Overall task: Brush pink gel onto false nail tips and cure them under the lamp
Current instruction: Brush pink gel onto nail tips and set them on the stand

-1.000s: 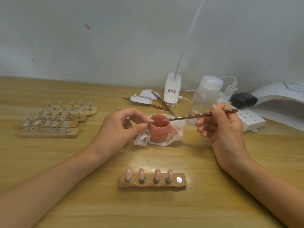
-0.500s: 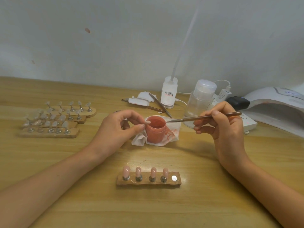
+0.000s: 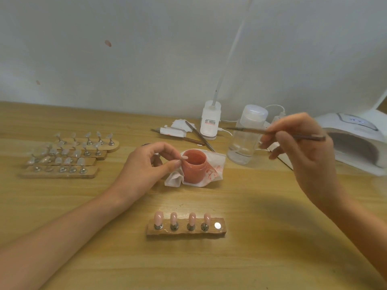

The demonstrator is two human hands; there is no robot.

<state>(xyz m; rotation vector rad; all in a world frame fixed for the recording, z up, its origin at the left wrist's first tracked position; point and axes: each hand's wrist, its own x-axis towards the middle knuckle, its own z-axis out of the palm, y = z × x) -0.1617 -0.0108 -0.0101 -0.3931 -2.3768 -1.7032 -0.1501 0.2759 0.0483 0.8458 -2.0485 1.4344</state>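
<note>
Pink gel jar [image 3: 193, 164] stays on the surface [image 3: 272, 237], the left hand [image 3: 146, 168] keeping its grip pinched at the rim. The right hand [image 3: 303, 149] — grip closed round the brush [image 3: 251, 130] — has lifted it clear of the jar, so loading looks finished, with four coated nail tips [image 3: 182, 219] waiting nearby.

soft, even light is coming from above and slightly in front, keeping the scene moderately bright and giving the wall [image 3: 146, 49] a cool grey cast. the right hand [image 3: 303, 155] is throwing a wide, fuzzy shadow onto the worktop [image 3: 272, 258] below it. a metal disc [image 3: 217, 225] is glaring white, and the pink tips [image 3: 159, 218] are showing small glossy highlights. the right hand and brush [image 3: 247, 129] are smearing with motion blur. the clear tips [image 3: 62, 155] at far left are looking soft. the wide-angle lens is bowing the worktop's back edge.
</note>
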